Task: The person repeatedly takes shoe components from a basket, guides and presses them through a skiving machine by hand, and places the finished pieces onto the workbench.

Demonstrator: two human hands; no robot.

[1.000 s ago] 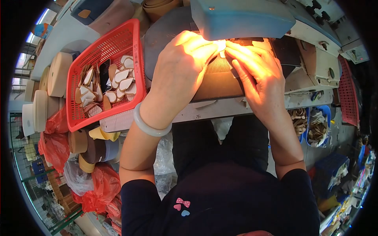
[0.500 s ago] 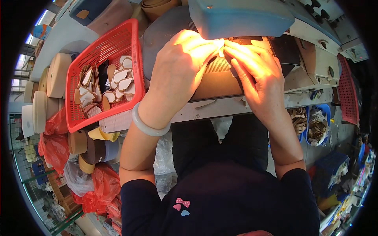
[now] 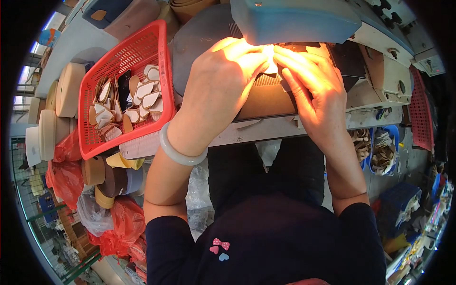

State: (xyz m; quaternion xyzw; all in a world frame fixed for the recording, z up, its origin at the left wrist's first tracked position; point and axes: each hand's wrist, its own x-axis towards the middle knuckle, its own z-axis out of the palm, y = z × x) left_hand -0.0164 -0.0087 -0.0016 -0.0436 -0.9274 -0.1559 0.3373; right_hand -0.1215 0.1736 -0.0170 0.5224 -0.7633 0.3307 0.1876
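Under the lit edge of a blue-grey machine head (image 3: 294, 21), a small pale piece (image 3: 271, 68) sits between my two hands. The glare washes out most of its outline. My left hand (image 3: 222, 76) grips its left side, thumb and fingertips closed on it, and wears a pale bangle on the wrist. My right hand (image 3: 316, 88) has its fingertips pressed at the right side of the same piece, with the thumb lower down. The fingertips partly vanish in the bright light. Beneath them lies a ribbed brown plate (image 3: 266, 102). The machine's working point is hidden.
Left of my hands, a red plastic basket (image 3: 167, 90) holds several teardrop-shaped white and brown pieces (image 3: 147, 90). Rolls of strip material (image 3: 71, 90) and red plastic bags (image 3: 123, 228) are stacked further left. Blue bins (image 3: 392, 135) with scraps stand below at right.
Both hands have shifted slightly to the right. More of the pale piece now shows between them, with its lower edge turned toward me.
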